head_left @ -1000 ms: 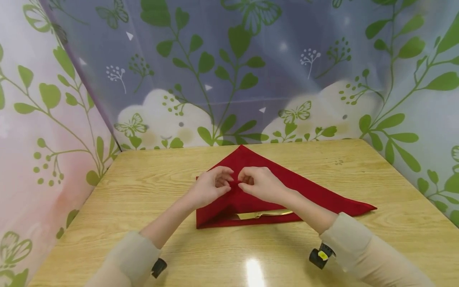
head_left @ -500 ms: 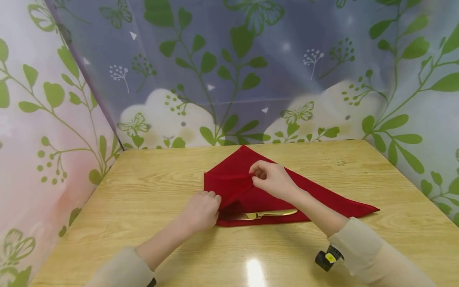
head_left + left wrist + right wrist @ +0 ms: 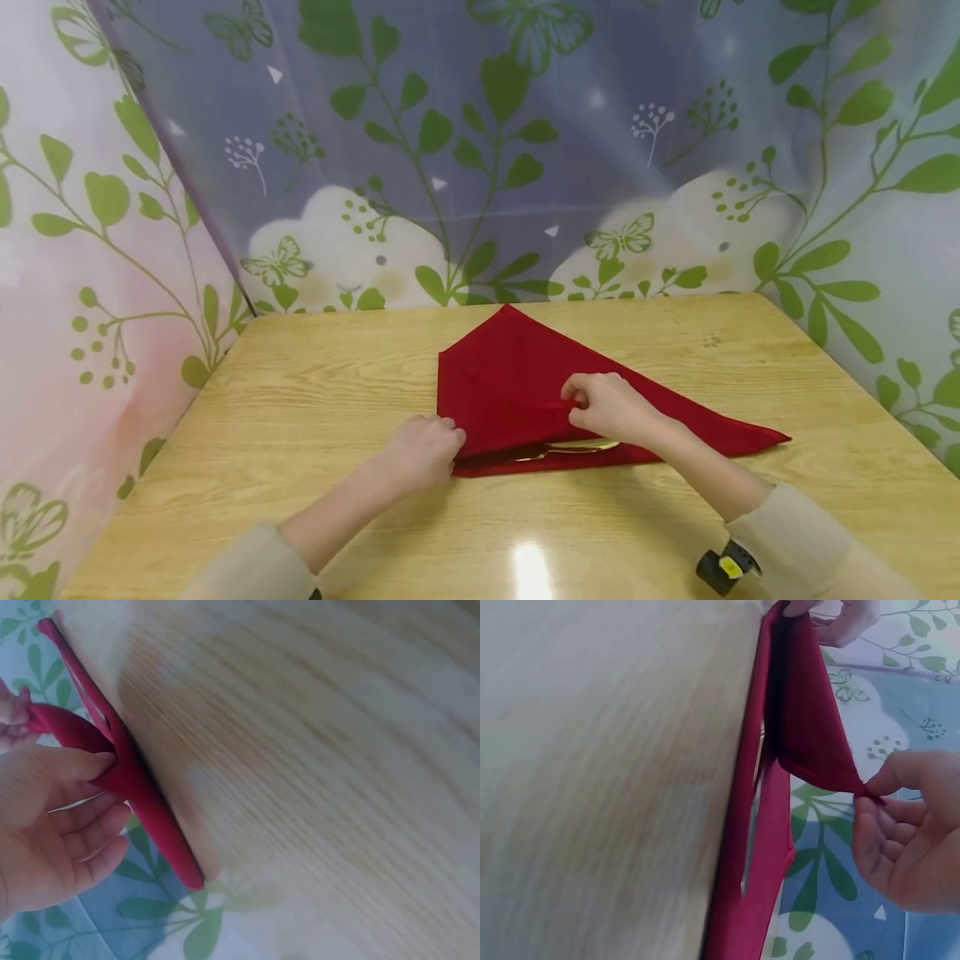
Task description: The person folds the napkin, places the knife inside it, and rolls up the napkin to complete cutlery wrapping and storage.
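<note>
A red cloth napkin [image 3: 498, 367], folded into a pointed shape, lies on the wooden table. Along its near edge a gold-handled knife [image 3: 588, 446] rests on the cloth; its blade end is hidden under the raised flap. My left hand [image 3: 422, 450] pinches the napkin's near left fold, the thumb [image 3: 86, 763] pressed on the cloth in the left wrist view. Between thumb and fingertips my right hand [image 3: 611, 408] holds the flap's corner. In the right wrist view that flap [image 3: 814, 712] stretches lifted between the right hand [image 3: 915, 832] and the left.
The wooden table [image 3: 300, 375] spreads around the napkin. Behind it hangs a printed backdrop [image 3: 525, 167] with leaves and butterflies, and similar panels stand at both sides. A small black camera [image 3: 723, 568] is strapped near my right wrist.
My left hand has gone from the upper fold to the near left edge and grips it. The right hand has drawn the flap rightward and nearer, covering more of the knife.
</note>
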Demonstrator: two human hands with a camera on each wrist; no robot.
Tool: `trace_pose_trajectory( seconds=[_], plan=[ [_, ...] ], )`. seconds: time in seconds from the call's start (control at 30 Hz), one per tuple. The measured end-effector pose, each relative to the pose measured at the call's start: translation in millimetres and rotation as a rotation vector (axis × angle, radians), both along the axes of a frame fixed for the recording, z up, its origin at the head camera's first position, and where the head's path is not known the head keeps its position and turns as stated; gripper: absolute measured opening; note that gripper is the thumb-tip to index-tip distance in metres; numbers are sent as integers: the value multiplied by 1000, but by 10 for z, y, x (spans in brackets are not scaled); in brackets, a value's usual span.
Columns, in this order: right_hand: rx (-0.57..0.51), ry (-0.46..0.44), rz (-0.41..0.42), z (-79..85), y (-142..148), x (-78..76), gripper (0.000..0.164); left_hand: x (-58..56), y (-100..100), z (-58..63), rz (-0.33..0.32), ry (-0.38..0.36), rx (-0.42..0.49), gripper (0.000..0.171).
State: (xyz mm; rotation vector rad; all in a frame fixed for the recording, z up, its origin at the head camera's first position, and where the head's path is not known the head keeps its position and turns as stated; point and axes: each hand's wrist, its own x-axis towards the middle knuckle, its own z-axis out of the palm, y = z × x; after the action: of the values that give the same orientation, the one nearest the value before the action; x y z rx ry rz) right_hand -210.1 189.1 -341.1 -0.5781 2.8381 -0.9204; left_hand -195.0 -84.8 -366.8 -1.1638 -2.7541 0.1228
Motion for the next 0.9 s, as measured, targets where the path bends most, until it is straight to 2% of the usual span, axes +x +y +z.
trace_pose_trajectory(
  seconds=[0.27, 0.5, 0.73, 0.9],
  plan=[
    [143, -31, -12, -36, 116, 51, 19, -16, 41, -50, -16, -3, -8, 17],
    [278, -39, 5, -96, 186, 71, 15, -34, 62, -41, -65, 14, -28, 21],
    [340, -30, 5, -163, 228, 69, 11, -17, 61, -3, -70, -75, -83, 23],
    [355, -36, 12, -180, 242, 68, 8, -14, 56, 6, -82, -99, -99, 25]
  ],
)
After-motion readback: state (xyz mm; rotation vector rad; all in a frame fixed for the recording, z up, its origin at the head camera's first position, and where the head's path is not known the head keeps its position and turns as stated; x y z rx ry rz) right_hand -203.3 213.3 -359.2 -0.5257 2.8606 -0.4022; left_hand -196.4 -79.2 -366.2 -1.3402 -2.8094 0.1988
